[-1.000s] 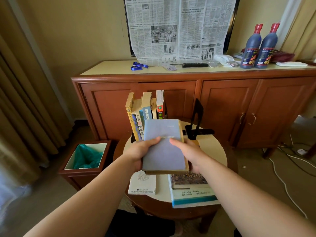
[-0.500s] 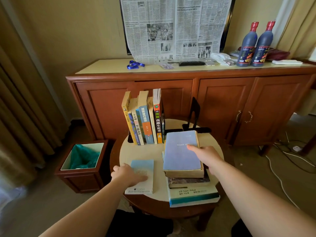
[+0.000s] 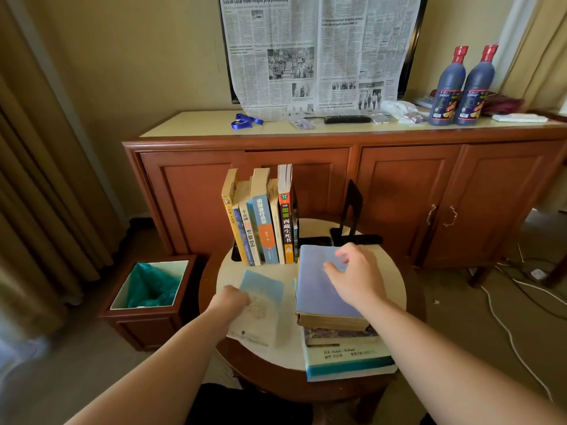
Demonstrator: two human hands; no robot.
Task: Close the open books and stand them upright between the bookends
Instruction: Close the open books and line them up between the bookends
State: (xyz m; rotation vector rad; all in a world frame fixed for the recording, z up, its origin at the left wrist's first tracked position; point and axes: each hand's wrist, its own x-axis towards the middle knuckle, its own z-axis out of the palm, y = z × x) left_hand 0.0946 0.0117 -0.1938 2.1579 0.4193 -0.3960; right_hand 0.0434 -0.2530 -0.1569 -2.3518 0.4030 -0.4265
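Note:
Several books [image 3: 260,222] stand upright at the back left of the round table [image 3: 389,289], leaning against a bookend there. A second black bookend [image 3: 352,214] stands apart at the back right. A closed lavender book [image 3: 319,289] lies on top of a stack with a white-and-teal book [image 3: 349,360] at the bottom. My right hand [image 3: 352,274] hovers over the lavender book with fingers spread. My left hand [image 3: 230,302] grips the left edge of a thin pale-blue booklet [image 3: 260,305], which is blurred and lifted slightly.
A wooden bin with a green liner [image 3: 150,289] stands on the floor to the left. Behind the table is a wooden sideboard [image 3: 399,185] carrying two dark bottles [image 3: 460,87]. White cables [image 3: 515,342] run over the floor at the right.
The lavender book went from both hands down onto the stack. My left hand moved to the thin booklet and took hold of it; my right hand lifted off the lavender book.

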